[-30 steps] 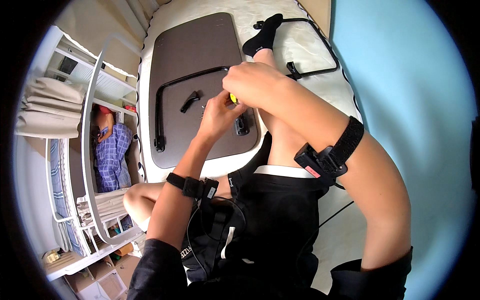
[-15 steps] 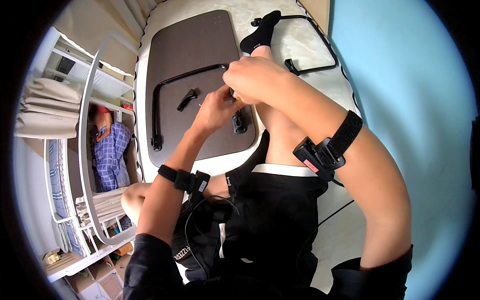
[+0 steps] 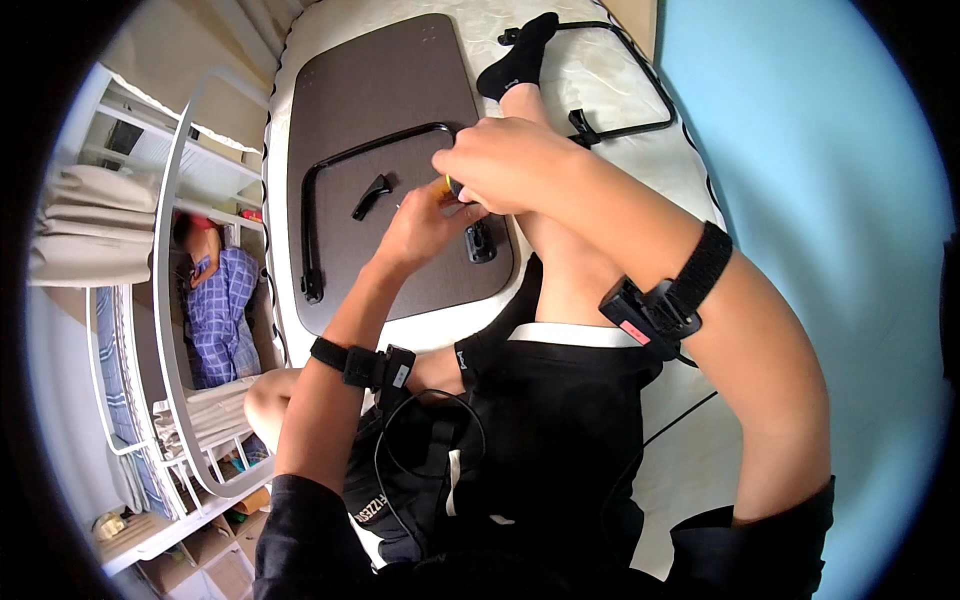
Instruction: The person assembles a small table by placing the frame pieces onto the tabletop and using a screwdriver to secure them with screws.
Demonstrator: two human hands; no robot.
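Note:
Above a dark brown board [image 3: 390, 80] with rounded corners, my two hands meet. My right hand [image 3: 500, 165] is closed round a small yellow-and-black handle [image 3: 454, 187], mostly hidden by the fingers. My left hand [image 3: 425, 225] is closed too, its fingertips against the right hand; what they pinch is hidden. A bent black tube leg [image 3: 312, 210] lies on the board, its far end passing behind my hands. Inside its bend rests a small black plastic piece [image 3: 371, 197]. A black bracket [image 3: 481, 243] sits on the board just below my hands.
Another bent black tube leg [image 3: 660, 95] lies on the pale mattress [image 3: 600, 180], beside my black-socked foot [image 3: 520, 62]. A blue wall [image 3: 800, 150] borders the right. Beyond the white bed rail [image 3: 170, 250], a person sits with checked blue cloth [image 3: 220, 310].
My hands have shifted slightly, and more of the yellow-and-black handle shows between them. The tube legs and the small black piece keep their places on the board and mattress.

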